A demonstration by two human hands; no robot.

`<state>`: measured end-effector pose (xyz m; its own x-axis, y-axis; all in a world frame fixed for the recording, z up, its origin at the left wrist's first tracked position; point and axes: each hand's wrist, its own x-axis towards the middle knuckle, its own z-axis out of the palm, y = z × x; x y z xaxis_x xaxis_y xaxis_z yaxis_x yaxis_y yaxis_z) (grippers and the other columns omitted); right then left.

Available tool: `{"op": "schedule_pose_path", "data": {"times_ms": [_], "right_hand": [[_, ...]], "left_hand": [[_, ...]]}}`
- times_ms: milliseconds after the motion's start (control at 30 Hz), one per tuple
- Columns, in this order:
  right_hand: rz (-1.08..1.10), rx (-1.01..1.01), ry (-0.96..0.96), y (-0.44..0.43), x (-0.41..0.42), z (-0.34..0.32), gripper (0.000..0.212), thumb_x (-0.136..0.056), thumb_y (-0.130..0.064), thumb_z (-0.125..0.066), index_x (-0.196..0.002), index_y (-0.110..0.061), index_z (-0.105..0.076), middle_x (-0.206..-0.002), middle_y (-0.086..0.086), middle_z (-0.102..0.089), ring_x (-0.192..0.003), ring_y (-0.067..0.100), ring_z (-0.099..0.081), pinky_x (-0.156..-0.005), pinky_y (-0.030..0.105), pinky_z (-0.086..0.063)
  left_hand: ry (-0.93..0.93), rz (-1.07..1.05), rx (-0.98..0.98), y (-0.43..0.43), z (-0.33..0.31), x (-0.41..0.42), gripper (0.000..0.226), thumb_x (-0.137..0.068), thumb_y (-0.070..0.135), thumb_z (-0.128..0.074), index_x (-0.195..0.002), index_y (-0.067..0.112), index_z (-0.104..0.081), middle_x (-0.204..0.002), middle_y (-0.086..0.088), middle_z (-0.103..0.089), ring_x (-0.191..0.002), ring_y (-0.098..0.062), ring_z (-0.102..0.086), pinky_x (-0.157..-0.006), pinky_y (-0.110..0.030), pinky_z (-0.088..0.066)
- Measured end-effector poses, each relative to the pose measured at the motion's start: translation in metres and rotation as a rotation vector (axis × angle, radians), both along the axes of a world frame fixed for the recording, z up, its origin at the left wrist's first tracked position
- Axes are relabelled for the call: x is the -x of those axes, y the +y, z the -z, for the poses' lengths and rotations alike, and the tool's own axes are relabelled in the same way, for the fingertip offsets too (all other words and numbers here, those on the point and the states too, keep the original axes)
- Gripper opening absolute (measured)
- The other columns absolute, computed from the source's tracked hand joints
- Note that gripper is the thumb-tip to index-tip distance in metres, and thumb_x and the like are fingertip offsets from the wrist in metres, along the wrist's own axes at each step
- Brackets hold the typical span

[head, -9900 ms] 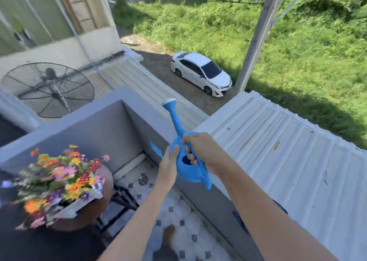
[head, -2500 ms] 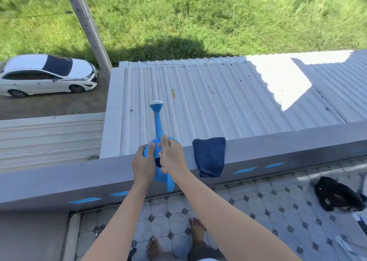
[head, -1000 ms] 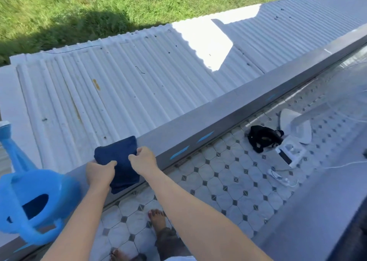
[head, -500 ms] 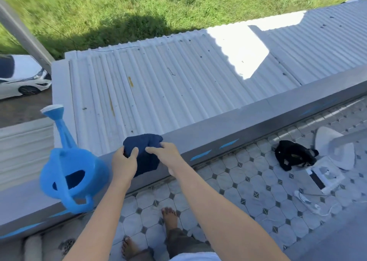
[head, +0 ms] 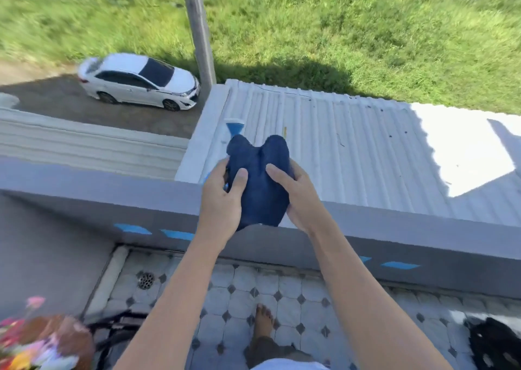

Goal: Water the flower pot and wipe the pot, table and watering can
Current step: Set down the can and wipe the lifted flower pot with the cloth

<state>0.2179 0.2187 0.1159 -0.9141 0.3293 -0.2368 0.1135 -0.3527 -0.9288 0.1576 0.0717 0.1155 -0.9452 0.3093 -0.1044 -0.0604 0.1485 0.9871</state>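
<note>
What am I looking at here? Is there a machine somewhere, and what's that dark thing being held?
There is no machine. A person wears a camera on the head, looking forward and down, so you see their own two bare arms. The left hand and right hand together hold a dark blue cloth above a grey balcony ledge. Behind the cloth, a blue watering can peeks out, mostly hidden. At the bottom left is a blurred flower pot with colourful flowers. Below is a tiled floor with one bare foot; beyond the ledge lie a white roof, a parked white car and grass.
</note>
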Motion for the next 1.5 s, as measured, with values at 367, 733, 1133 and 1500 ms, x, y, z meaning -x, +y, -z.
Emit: {"op": "schedule_pose_path", "data": {"times_ms": [367, 733, 1133, 1500], "right_hand": [[-0.505, 0.004, -0.001, -0.238, 0.027, -0.016, 0.042, -0.094, -0.008, -0.076, -0.133, -0.007, -0.06, -0.127, 0.015, -0.072, -0.116, 0.034, -0.071, -0.096, 0.05, -0.06], [-0.492, -0.201, -0.24, -0.376, 0.01, 0.059, 0.033, -0.097, -0.018, -0.073, -0.126, -0.012, -0.06, -0.118, 0.007, -0.071, -0.111, 0.032, -0.069, -0.091, 0.047, -0.057], [-0.688, -0.377, -0.229, -0.401, 0.044, 0.11, 0.027, -0.092, -0.023, -0.074, -0.113, -0.018, -0.058, -0.113, 0.009, -0.068, -0.105, 0.03, -0.066, -0.086, 0.045, -0.056], [-0.866, -0.453, -0.182, -0.406, 0.105, 0.127, 0.024, -0.093, -0.021, -0.075, -0.112, -0.013, -0.061, -0.107, 0.007, -0.072, -0.101, 0.03, -0.069, -0.085, 0.042, -0.055]], "left_hand": [[0.17, -0.523, 0.213, -0.254, -0.018, -0.067, 0.028, -0.098, 0.032, -0.066, -0.122, 0.019, -0.072, -0.107, 0.006, -0.071, -0.097, -0.013, -0.066, -0.083, -0.035, -0.054], [-0.755, -0.84, 0.045, -0.383, 0.129, -0.158, 0.02, -0.091, 0.025, -0.062, -0.09, 0.016, -0.079, -0.085, 0.0, -0.075, -0.085, -0.019, -0.061, -0.075, -0.034, -0.041], [-0.902, -1.338, -0.408, -0.417, 0.265, -0.103, 0.038, -0.105, 0.022, -0.033, -0.134, 0.009, -0.054, -0.089, -0.01, -0.074, -0.052, -0.014, -0.036, -0.045, -0.024, -0.022], [-0.882, -1.634, -0.516, -0.422, 0.284, -0.084, 0.022, -0.098, -0.004, -0.039, -0.101, 0.008, -0.058, -0.089, -0.016, -0.071, -0.066, -0.022, -0.056, -0.055, -0.031, -0.032]]}}
